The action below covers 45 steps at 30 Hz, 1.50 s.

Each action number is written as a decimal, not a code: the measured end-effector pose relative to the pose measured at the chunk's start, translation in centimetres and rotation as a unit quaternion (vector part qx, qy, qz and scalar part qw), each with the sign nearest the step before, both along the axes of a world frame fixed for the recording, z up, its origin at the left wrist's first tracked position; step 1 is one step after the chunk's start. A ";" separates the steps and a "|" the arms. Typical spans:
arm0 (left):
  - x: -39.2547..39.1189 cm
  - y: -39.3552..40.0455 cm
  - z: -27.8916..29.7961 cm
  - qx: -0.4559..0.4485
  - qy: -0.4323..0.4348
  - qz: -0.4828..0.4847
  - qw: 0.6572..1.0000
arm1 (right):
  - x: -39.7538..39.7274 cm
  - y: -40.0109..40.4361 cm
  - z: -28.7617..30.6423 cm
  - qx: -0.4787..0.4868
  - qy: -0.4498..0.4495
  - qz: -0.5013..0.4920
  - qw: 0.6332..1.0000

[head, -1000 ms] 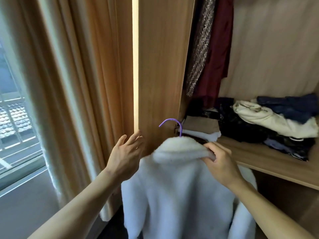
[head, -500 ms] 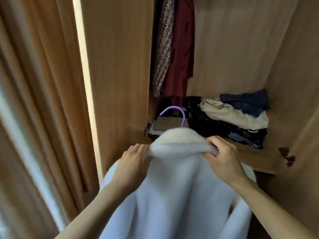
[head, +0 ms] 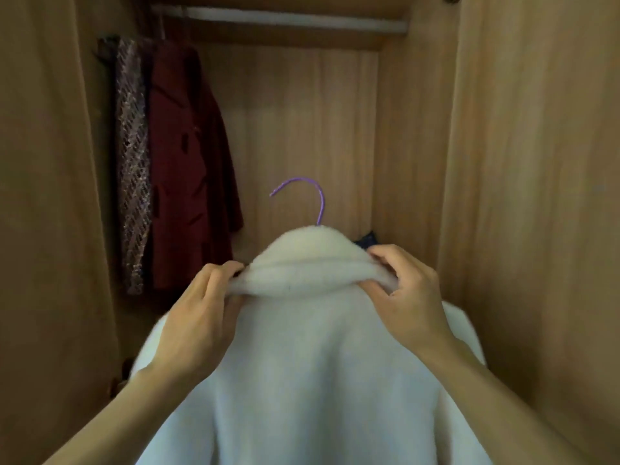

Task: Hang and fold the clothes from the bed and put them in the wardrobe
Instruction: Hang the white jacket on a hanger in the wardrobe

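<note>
Wooden wardrobe (head: pixel 412 135) panels fill the scene, its side walls rising on the left and right and its back panel standing far in the middle. High at the far top, a pale hanging rail (head: pixel 295 20) runs across the wardrobe from left to right. On the far left, a dark red coat (head: pixel 191 169) hangs from that rail, and just beside it on its left hangs a purple patterned woven garment (head: pixel 132 166), the two touching. Near the middle, a white fleece coat (head: pixel 302 364) is held up in front of the opening, its back facing the viewer and its body hanging down out of the bottom of the frame. A purple hanger hook (head: pixel 317 201) sticks up from the coat's folded collar, well below the rail and not touching it. The left hand (head: pixel 198 317) pinches the left end of the collar with curled fingers and thumb, a closed grip on the fleece. The right hand (head: pixel 409 297) pinches the right end of the collar in the same way. A small dark blue bit of cloth (head: pixel 365 239) shows behind the collar at the far right, too hidden to identify.
</note>
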<state>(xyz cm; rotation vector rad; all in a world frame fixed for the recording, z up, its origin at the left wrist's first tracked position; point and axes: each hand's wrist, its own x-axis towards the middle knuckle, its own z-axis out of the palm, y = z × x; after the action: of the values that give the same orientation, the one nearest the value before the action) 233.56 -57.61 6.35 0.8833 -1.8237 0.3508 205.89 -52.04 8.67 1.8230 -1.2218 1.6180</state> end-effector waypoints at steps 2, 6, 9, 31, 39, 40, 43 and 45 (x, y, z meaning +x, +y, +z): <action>-2.1 -1.9 2.1 -0.071 -0.017 -0.007 0.997 | -2.1 -1.3 2.0 -0.022 -0.005 -0.012 1.000; -5.3 -6.3 6.3 -0.172 -0.020 -0.001 0.985 | -4.8 -3.6 6.2 -0.066 0.010 -0.020 0.998; -7.1 -9.4 9.7 -0.206 -0.009 -0.006 0.979 | -6.6 -5.1 9.0 -0.097 0.041 -0.018 0.994; -14.6 -35.3 30.1 -0.379 0.080 -0.055 0.920 | -9.8 -25.8 27.4 -0.254 0.081 -0.193 0.944; -17.2 -43.3 34.0 -0.402 0.115 -0.042 0.907 | -12.1 -33.1 31.6 -0.282 0.147 -0.212 0.924; -17.7 -44.0 34.4 -0.402 0.115 -0.042 0.907 | -12.5 -34.0 32.1 -0.285 0.149 -0.214 0.922; -19.0 -45.5 36.2 -0.416 0.115 -0.025 0.902 | -13.9 -35.9 33.7 -0.302 0.147 -0.222 0.915; -20.0 -46.4 37.5 -0.434 0.115 -0.011 0.894 | -15.1 -36.9 35.0 -0.315 0.148 -0.228 0.909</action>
<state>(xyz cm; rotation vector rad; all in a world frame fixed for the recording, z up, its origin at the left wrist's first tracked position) 213.57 -103.98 43.84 0.2510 -1.2427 0.9141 190.77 -88.89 43.66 1.2004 -0.7793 1.2153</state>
